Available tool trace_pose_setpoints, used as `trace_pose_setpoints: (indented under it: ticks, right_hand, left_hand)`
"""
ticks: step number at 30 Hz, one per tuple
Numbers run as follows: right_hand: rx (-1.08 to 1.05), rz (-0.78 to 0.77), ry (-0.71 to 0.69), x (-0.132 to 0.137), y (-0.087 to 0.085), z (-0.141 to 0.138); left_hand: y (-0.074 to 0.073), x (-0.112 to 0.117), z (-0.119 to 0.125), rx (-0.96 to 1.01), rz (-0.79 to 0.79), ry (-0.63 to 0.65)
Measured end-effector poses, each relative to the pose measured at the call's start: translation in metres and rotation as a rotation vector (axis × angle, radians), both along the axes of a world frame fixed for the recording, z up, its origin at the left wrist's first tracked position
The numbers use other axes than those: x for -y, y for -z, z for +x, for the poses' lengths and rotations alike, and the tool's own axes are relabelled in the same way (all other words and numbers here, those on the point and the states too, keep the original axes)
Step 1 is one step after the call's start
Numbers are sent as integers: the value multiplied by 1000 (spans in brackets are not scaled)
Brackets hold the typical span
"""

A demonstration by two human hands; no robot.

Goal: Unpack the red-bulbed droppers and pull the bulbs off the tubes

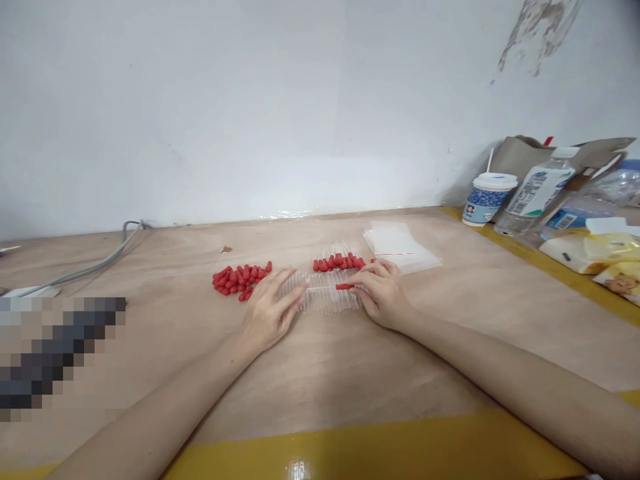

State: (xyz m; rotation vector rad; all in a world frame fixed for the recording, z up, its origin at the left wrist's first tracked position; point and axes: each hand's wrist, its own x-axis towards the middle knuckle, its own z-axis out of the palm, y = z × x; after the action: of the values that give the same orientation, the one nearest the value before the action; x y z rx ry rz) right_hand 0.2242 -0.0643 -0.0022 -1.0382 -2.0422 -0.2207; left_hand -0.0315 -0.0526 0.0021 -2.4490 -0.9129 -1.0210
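Note:
My left hand (273, 308) pinches the left end of a thin clear dropper tube (320, 288) between thumb and fingers. At the tube's right end is a red rubber bulb (343, 287), held in the fingertips of my right hand (384, 293). Whether the bulb is seated on the tube cannot be made out. Beneath both hands lies a row of clear tubes (327, 305), side by side. Behind them sits a group of droppers with red bulbs (337, 262). Loose red bulbs (237, 279) are heaped beside my left hand, which covers part of the heap.
White plastic bags (405, 247) lie behind my right hand. At the right stand a lidded paper cup (487, 200) and a plastic bottle (537, 190), with yellow packaging (617, 250) nearby. A grey cable (100, 267) crosses the left side. A wall closes off the back.

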Motion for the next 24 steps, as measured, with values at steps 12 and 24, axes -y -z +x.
trace_pose_setpoints:
  ticks: [12,24]
  right_hand:
    - [75,48,-138,12,1,-16]
    - [185,239,-248,5,8,-29]
  left_hand:
    - [3,4,21,-127,75,150]
    - [2,9,27,-107,78,255]
